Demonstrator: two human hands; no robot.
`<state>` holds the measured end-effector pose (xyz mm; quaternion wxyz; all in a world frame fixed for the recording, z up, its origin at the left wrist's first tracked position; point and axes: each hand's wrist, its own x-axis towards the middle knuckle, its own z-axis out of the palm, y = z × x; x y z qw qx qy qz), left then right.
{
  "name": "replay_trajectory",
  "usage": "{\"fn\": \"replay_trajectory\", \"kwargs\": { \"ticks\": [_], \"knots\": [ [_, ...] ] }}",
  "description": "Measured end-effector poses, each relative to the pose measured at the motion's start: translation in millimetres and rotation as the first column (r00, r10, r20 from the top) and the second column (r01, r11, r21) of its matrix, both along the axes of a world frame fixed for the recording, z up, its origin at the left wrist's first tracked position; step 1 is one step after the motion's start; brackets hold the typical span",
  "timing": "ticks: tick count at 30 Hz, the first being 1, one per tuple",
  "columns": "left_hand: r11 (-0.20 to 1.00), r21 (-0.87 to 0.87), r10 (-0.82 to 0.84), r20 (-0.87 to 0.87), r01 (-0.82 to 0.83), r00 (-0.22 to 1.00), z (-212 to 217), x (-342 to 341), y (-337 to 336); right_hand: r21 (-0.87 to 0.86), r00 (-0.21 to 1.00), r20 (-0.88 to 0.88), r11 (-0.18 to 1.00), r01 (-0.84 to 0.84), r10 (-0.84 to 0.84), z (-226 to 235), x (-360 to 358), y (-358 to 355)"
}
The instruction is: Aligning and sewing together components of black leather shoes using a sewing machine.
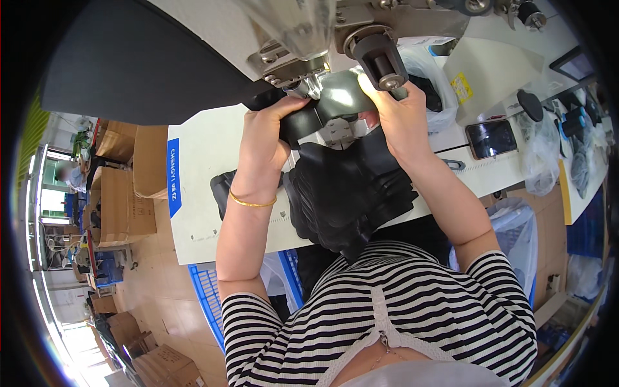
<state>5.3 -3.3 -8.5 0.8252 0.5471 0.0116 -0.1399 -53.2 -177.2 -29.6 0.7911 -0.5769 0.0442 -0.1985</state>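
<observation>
A glossy black piece of sheet material (343, 103), perhaps leather, lies curved under the head of a sewing machine (303, 68). My left hand (263, 137) grips its left side, thumb on top near the presser foot (314, 87) and most fingers hidden. On the other side my right hand (403, 122) pinches the piece, partly behind the machine's dark cylindrical part (380, 59). Between my wrists a thick stack of similar black pieces (348, 187) hangs over the table's near edge. The needle tip is too small to make out.
The white table (193, 187) carries a phone (491, 138) and a clear plastic bag (445, 97) at right. Another black piece (222, 190) lies left of my wrist. Blue baskets (206, 293) stand below the table; cardboard boxes (122, 206) occupy the floor at left.
</observation>
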Motion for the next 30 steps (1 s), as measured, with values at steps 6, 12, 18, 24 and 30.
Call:
{"fn": "replay_trajectory", "kwargs": {
  "ticks": [6, 12, 18, 24, 30],
  "knots": [
    [1.000, 0.022, 0.006, 0.043, -0.007, 0.999, -2.4, -5.8, -1.0, -0.003, 1.000, 0.003, 1.000, -0.031, 0.031, -3.8, 0.4, -2.8],
    [1.000, 0.009, -0.012, 0.017, 0.012, 1.000, -4.1, -7.2, 0.5, 0.029, 0.999, -0.006, 0.999, -0.040, 0.040, -6.1, -0.9, -3.3],
    [0.945, -0.321, 0.043, -0.055, -0.058, 0.998, -11.6, -0.3, 9.0, 0.026, 0.997, 0.035, 0.998, -0.065, 0.064, -6.7, -2.6, -3.0],
    [0.951, 0.060, 0.261, 0.374, -0.305, 0.890, -19.2, -37.4, 10.5, -0.083, 0.987, 0.024, 0.984, -0.158, 0.160, -15.6, -33.7, 5.9],
    [0.933, 0.111, 0.276, 0.392, -0.343, 0.878, -47.2, -65.3, 52.3, -0.151, 0.950, -0.038, 0.938, -0.311, 0.309, -46.1, -52.4, 24.9]
  ]
}}
